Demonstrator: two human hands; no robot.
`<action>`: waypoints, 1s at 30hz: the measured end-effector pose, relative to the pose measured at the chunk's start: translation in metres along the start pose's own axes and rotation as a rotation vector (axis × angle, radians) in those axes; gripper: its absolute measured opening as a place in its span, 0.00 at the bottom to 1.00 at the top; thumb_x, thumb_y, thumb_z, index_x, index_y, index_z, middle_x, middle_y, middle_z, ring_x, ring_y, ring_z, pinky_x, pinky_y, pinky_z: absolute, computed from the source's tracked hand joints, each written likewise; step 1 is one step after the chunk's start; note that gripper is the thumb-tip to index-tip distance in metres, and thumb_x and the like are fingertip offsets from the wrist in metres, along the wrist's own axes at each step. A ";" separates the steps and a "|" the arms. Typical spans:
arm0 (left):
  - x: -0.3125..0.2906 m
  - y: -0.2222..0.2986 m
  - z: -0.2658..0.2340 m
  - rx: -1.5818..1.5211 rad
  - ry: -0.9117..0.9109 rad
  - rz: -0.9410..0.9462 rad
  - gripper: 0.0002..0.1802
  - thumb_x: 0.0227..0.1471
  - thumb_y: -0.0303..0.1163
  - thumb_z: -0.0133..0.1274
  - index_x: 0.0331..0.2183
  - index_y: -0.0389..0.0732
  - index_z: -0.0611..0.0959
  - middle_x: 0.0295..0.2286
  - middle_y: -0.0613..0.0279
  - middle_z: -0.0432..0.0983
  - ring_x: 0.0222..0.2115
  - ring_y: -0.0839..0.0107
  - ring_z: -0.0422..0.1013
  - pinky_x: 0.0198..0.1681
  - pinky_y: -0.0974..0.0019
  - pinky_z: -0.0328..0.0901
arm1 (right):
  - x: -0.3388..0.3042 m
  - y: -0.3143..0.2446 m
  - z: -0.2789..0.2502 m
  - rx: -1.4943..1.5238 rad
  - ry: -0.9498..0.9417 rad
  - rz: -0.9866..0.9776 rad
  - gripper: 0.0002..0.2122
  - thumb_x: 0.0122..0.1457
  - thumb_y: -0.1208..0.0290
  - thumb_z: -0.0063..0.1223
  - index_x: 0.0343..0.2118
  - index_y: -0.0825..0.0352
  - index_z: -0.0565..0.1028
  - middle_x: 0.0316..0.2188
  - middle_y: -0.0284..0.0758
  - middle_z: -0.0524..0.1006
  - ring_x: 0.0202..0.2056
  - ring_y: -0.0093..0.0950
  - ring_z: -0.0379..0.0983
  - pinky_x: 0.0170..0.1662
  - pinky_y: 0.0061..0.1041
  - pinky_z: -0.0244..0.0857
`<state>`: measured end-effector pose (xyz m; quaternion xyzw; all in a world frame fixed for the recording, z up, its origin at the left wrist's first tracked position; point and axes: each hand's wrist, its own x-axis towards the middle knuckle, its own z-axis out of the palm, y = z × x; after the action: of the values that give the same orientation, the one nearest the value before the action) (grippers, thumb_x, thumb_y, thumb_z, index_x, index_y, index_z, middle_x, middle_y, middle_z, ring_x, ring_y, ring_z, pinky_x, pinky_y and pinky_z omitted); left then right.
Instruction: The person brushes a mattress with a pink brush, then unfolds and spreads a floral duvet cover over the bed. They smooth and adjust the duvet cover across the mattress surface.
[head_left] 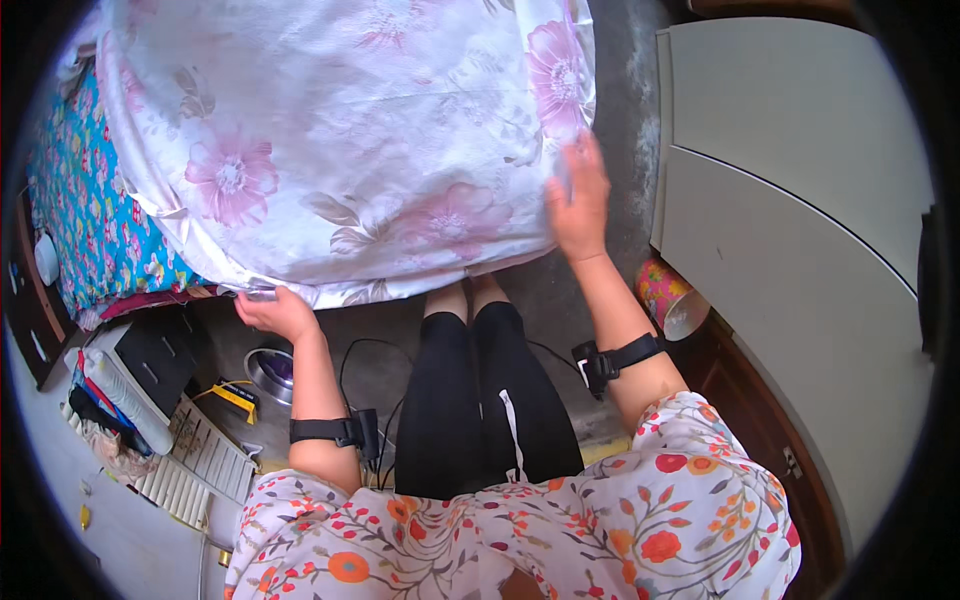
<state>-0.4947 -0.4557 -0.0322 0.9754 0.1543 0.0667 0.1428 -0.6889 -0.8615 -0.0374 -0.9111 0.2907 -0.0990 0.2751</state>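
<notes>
Facing you, the white flowered sheet spreads over your feet, with blue patterned bedding on its left. Your left hand curls closed on the sheet's near-left edge; your right hand, blurred, lies open, fingers nearly straight, at its right edge.

Brightly and softly lit across the floral sheet, nearly washed to white in its plainest patches. Much dimmer on the grey floor below the sheet. Smeared at the right hand, on the sheet's right edge. Bowed along the pale cabinet right of the sheet. Ringed in black, fringed bluish-purple beyond the sheet's upper left.
</notes>
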 end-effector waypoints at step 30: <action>0.160 -0.074 -0.007 -0.829 -0.709 -0.143 0.13 0.51 0.27 0.53 0.40 0.33 0.77 0.30 0.63 0.77 0.31 0.76 0.70 0.37 0.73 0.64 | 0.035 -0.397 0.104 0.487 -0.571 -0.469 0.11 0.50 0.82 0.50 0.38 0.67 0.73 0.37 0.41 0.74 0.39 0.42 0.72 0.42 0.33 0.67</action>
<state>-0.3658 -0.3355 -0.0334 0.7870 0.1235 -0.2209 0.5626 -0.4369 -0.5658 0.0984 -0.8517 -0.0435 0.0311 0.5212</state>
